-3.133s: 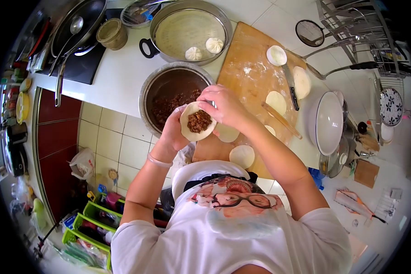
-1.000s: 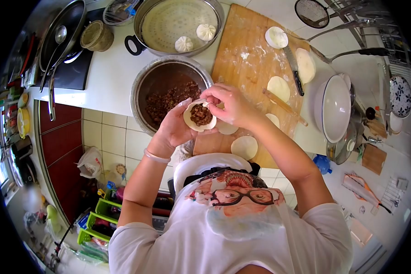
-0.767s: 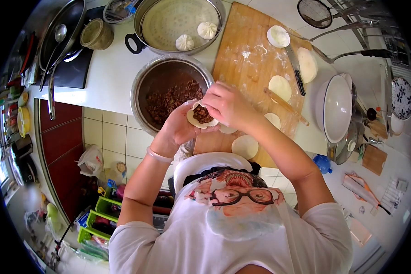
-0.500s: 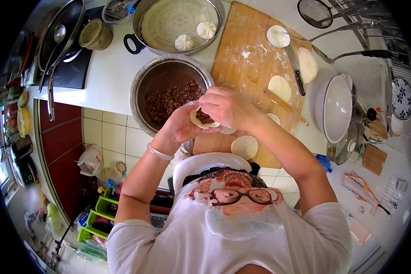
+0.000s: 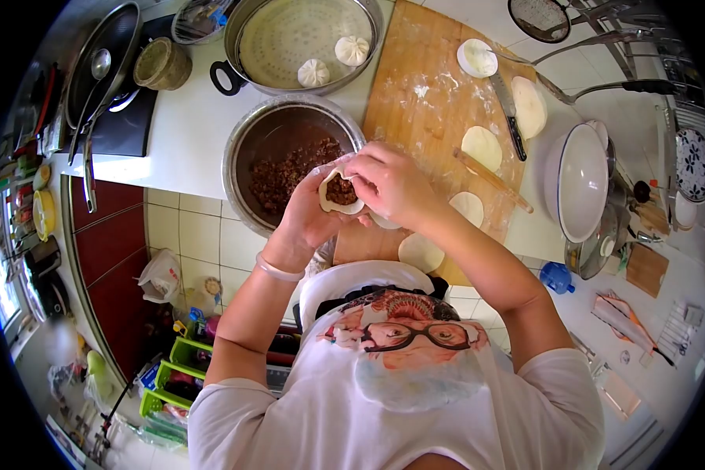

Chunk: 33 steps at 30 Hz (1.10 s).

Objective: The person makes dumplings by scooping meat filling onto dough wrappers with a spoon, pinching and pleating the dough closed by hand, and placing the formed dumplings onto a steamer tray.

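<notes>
My left hand (image 5: 312, 215) cups a round dough wrapper (image 5: 339, 208) that holds dark minced filling (image 5: 340, 190). Fingers of my right hand (image 5: 395, 184) are closed on the wrapper's upper right edge, which stands up in folds; the fingertips partly hide it. Just beyond and left of my hands is a metal bowl (image 5: 235, 141) with more of the minced filling (image 5: 286, 176). Flat dough rounds lie to the right of my hands, one of them (image 5: 467, 209) beside my right wrist and another (image 5: 421, 252) closer to me.
A steamer pan (image 5: 274, 47) with two pleated buns (image 5: 352, 51) stands behind the bowl. On the floury wooden board (image 5: 407, 86) are a rolling pin (image 5: 493, 182), a knife (image 5: 511, 117) and a small white bowl (image 5: 477, 58). Farther right is a large white basin (image 5: 580, 184).
The wrapper's rim has been drawn up higher around the filling, and it now tilts more upright. My right hand has shifted slightly along its edge. The view has moved a little.
</notes>
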Motion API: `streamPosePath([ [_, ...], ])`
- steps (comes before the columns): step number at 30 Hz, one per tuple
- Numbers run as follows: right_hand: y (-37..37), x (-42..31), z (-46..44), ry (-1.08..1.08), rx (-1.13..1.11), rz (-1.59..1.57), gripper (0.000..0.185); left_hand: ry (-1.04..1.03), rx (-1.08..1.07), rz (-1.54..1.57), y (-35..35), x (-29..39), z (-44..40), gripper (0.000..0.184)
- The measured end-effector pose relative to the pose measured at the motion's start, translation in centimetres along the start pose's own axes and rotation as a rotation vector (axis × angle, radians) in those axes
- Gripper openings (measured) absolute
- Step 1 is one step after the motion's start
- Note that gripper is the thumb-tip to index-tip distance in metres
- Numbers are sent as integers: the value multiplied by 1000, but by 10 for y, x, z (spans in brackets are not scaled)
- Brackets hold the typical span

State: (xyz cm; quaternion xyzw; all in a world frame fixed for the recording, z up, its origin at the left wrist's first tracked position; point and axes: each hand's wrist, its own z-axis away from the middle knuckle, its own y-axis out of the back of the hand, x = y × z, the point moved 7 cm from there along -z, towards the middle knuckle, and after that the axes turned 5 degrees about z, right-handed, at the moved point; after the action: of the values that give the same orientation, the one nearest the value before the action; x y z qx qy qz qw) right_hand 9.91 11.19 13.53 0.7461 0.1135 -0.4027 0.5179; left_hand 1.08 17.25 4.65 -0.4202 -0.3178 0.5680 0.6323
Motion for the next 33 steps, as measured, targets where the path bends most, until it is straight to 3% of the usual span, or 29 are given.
streamPosePath([
  [2, 0, -4, 0, 82, -2, 111, 14, 29, 87, 27, 11, -2, -2, 39],
  [4, -1, -17, 0, 312, 23, 266, 14, 48, 54, -1, 16, -3, -7, 39],
  [7, 0, -25, 1, 473, -26, 229, 26, 82, 79, -7, 16, -6, -7, 39],
  [9, 1, -22, 1, 477, -60, 221, 25, 96, 138, 15, 18, -5, -8, 39],
  [11, -1, -20, 3, 479, -95, 210, 24, 158, 23, -48, 12, -4, -9, 43],
  [14, 14, -12, -2, 309, 49, 75, 18, 75, -40, -199, -29, 8, 8, 39],
  [15, 20, -7, -4, 128, 60, -122, 15, 80, -42, -201, -34, 6, 9, 39],
  [16, 21, 1, -3, -53, 71, -319, 13, 5, 14, -89, -35, 8, 9, 40],
  [19, 4, 5, 1, -202, 68, -452, 10, -119, 26, 46, -25, 5, 2, 41],
  [24, -1, 6, 2, -200, 140, -349, 5, -160, -39, -26, -13, 6, 0, 38],
  [25, 0, 2, 1, -186, 88, -252, 6, -129, -114, -27, -17, 4, 0, 36],
  [27, -2, 1, 2, -171, 33, -156, 6, -145, -68, -64, -15, 4, 0, 35],
  [29, 8, -17, 1, 177, 186, 112, 11, -163, -21, -99, -16, 4, 1, 33],
  [31, 7, -19, 0, 259, 167, 135, 13, -147, 139, -70, -7, 2, 2, 33],
  [33, 8, -22, 1, 340, 152, 159, 16, -107, 120, -80, -4, 1, 2, 34],
])
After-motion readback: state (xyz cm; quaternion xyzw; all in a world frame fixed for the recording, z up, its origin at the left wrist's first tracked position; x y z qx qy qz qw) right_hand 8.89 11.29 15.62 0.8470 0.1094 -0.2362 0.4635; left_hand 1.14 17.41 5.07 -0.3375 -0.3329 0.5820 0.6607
